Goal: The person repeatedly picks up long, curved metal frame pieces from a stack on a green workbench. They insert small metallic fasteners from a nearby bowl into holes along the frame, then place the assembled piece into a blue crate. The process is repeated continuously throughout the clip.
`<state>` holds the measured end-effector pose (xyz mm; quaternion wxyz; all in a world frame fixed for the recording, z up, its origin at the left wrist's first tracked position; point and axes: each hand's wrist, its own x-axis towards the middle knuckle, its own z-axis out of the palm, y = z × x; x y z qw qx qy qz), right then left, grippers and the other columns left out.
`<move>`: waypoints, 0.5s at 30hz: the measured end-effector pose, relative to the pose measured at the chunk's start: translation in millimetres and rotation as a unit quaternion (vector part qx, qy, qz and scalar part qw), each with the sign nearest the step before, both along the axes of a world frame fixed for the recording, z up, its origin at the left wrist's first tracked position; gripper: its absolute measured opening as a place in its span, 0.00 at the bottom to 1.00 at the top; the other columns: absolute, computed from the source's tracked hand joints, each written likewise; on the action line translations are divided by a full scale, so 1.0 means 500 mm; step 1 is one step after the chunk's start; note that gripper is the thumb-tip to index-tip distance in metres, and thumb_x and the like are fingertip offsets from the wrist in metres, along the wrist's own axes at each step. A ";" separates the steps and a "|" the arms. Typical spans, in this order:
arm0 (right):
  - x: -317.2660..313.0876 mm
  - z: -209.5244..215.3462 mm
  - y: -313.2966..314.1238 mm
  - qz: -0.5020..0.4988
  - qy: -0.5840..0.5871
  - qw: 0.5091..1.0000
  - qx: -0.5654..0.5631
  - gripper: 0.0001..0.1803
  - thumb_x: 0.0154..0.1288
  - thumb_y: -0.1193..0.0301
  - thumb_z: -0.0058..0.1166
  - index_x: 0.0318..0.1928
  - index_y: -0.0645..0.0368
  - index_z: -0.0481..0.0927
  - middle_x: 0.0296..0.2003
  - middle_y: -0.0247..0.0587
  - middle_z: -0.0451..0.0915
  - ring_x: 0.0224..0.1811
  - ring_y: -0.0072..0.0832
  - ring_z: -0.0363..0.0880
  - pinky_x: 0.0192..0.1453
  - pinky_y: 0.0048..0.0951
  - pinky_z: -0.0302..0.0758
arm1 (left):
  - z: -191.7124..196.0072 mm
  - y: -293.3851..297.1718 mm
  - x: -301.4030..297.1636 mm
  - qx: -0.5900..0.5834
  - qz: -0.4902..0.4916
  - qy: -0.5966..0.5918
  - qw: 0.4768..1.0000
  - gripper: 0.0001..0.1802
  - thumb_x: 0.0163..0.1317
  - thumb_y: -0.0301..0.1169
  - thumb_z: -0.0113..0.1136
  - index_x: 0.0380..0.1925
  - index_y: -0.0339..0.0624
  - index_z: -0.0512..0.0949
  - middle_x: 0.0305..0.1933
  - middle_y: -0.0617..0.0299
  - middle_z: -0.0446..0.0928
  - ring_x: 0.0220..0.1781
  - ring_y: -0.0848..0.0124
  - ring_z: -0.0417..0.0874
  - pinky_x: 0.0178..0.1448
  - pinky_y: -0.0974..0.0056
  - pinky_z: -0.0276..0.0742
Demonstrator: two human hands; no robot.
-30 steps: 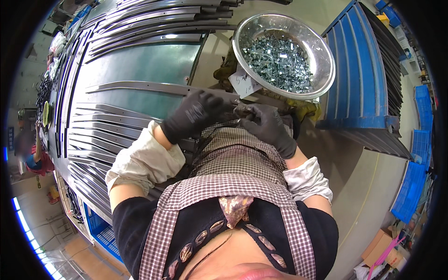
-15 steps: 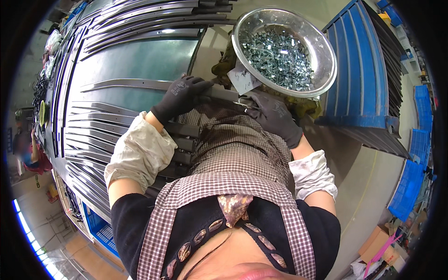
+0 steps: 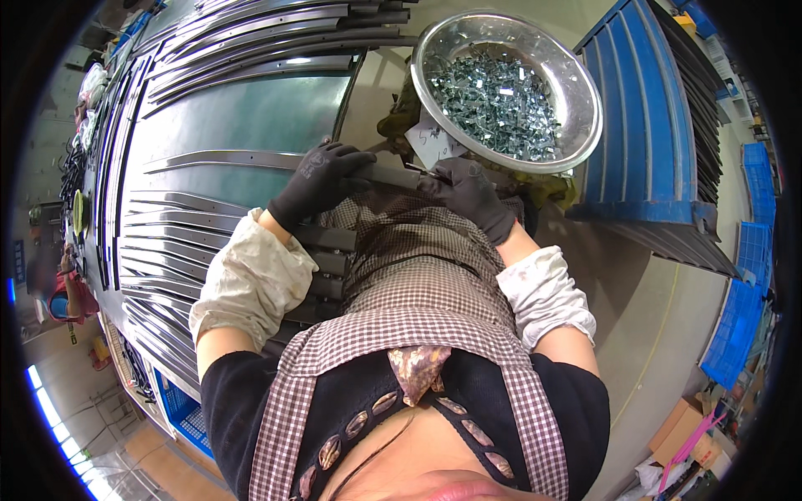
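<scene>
A long dark strip (image 3: 225,157) lies across the table and juts past its edge toward my right side. My left hand (image 3: 324,179), in a black glove, is closed around the strip near the table edge. At the strip's right end is my right hand (image 3: 469,196), also black-gloved, with its fingers pinched on a small metal clip (image 3: 426,172). The clip meets the end of the strip; the fingers partly hide it, so I cannot tell how far it is on.
A round metal basin (image 3: 591,125) full of small shiny metal clips (image 3: 501,104) stands ahead on the right, a paper tag (image 3: 430,144) against it. More dark strips (image 3: 180,221) lie on the green table (image 3: 259,104). A blue metal rack (image 3: 635,125) stands to the right.
My right hand has moved left, bringing the clip to the strip's end. My left hand keeps its hold on the strip, nearly in place.
</scene>
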<state>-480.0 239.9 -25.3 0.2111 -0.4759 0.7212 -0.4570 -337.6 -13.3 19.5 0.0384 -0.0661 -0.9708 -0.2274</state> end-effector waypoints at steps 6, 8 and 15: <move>-0.010 -0.015 0.087 -0.026 0.086 0.994 0.065 0.15 0.72 0.61 0.54 0.44 0.61 0.83 0.35 0.48 0.83 0.38 0.48 0.82 0.44 0.42 0.77 | -0.001 0.004 0.003 -0.008 0.001 0.031 0.999 0.25 0.52 0.39 0.72 0.51 0.45 0.83 0.45 0.55 0.84 0.48 0.54 0.83 0.58 0.52 0.73; -0.004 -0.003 0.095 -0.010 0.091 0.995 0.040 0.15 0.73 0.61 0.53 0.44 0.60 0.84 0.36 0.48 0.84 0.40 0.48 0.82 0.45 0.42 0.77 | 0.007 0.007 0.002 -0.016 0.013 0.017 1.000 0.24 0.52 0.38 0.73 0.50 0.45 0.83 0.45 0.55 0.84 0.48 0.54 0.83 0.59 0.53 0.73; 0.003 0.010 0.070 -0.007 0.141 0.989 0.043 0.13 0.69 0.62 0.55 0.38 0.59 0.83 0.34 0.47 0.83 0.37 0.47 0.82 0.42 0.41 0.78 | 0.001 0.000 0.007 0.005 -0.013 0.036 0.999 0.23 0.53 0.37 0.72 0.51 0.45 0.83 0.44 0.56 0.84 0.46 0.54 0.83 0.59 0.52 0.73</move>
